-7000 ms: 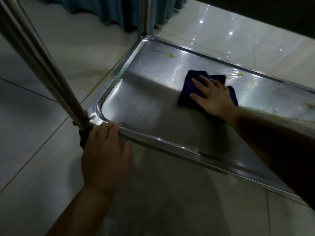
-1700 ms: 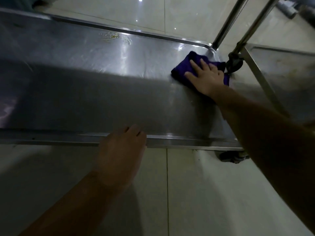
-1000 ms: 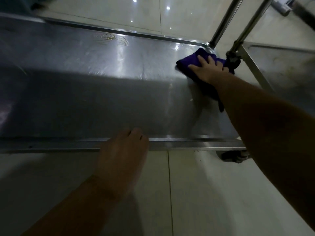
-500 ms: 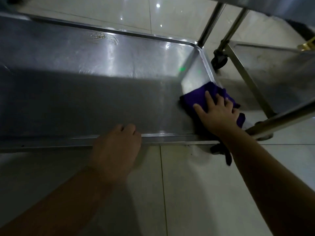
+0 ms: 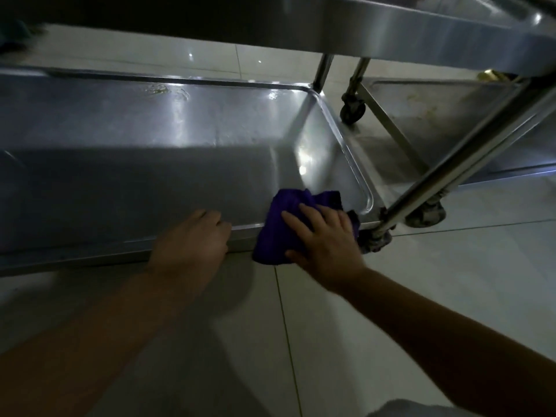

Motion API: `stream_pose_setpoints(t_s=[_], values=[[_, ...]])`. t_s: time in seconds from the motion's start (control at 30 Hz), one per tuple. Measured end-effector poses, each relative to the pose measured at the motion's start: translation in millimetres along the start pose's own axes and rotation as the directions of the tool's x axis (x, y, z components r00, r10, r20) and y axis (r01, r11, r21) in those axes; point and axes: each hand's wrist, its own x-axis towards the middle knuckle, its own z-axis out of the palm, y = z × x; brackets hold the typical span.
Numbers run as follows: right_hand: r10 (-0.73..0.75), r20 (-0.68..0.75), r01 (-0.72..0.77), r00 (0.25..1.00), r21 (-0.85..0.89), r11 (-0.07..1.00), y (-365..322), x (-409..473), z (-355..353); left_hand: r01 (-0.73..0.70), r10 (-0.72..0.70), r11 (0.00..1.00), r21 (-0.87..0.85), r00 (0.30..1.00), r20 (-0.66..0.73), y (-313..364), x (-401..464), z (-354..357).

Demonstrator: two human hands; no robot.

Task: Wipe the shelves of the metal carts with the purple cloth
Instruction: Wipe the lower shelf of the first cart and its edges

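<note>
Head view: right hand [image 5: 326,240] flat, fingers spread, pressing purple cloth [image 5: 281,233] over shelf [image 5: 120,176] front rim; left hand [image 5: 192,240] curled, gripping rim.

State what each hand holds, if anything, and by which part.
The right hand presses the crumpled purple cloth flat over the metal cart shelf's near rim. The left hand grips that rim.

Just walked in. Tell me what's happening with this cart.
A person is wiping the bottom shelf of a metal cart. The right hand presses a purple cloth over the shelf's near rim, close to the right corner. The left hand grips that same rim beside it. A second cart's shelf sits to the right, with marks on it.
</note>
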Motion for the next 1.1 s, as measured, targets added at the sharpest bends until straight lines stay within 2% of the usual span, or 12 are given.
stream_pose_setpoints(t_s=[0.07, 0.13, 0.27, 0.4, 0.47, 0.6, 0.8, 0.97, 1.1], values=[[0.008, -0.084, -0.011, 0.996, -0.028, 1.0, 40, -5, 2, -0.086, 0.087, 0.996, 0.033, 0.996, -0.023, -12, -9, -9], [0.083, -0.075, -0.087, 0.994, -0.061, 0.994, 63, -11, 1, -0.149, 0.154, 0.985, 0.088, 0.987, -0.05, -30, -23, -14], [0.179, -0.025, -0.18, 0.984, -0.092, 0.979, 43, -10, -4, -0.249, 0.268, 0.943, 0.22, 0.961, -0.062, -69, -53, -30], [0.083, -0.03, -0.087, 0.996, -0.165, 0.982, 2, 3, -13, -0.319, 0.343, 0.92, 0.227, 0.936, -0.074, -103, -94, -52], [-0.002, -0.019, -0.002, 1.0, -0.203, 0.979, -25, 16, -17, -0.303, 0.333, 0.921, 0.244, 0.938, -0.093, -118, -120, -62], [-0.205, 0.001, 0.196, 0.979, -0.288, 0.937, -84, 44, -23, -0.18, 0.221, 0.944, 0.277, 0.968, -0.122, -157, -178, -49], [-0.47, -0.036, 0.429, 0.882, -0.352, 0.832, -170, 79, -30, 0.015, 0.031, 0.983, 0.182, 0.969, -0.245, -213, -246, -34], [-0.543, -0.052, 0.499, 0.838, -0.33, 0.801, -275, 108, -36, 0.285, -0.252, 0.946, 0.158, 0.947, -0.2, -237, -283, -52], [-0.571, -0.02, 0.537, 0.821, -0.316, 0.782, -373, 128, -45, 0.498, -0.487, 0.862, 0.092, 0.865, -0.122, -259, -301, -63]])
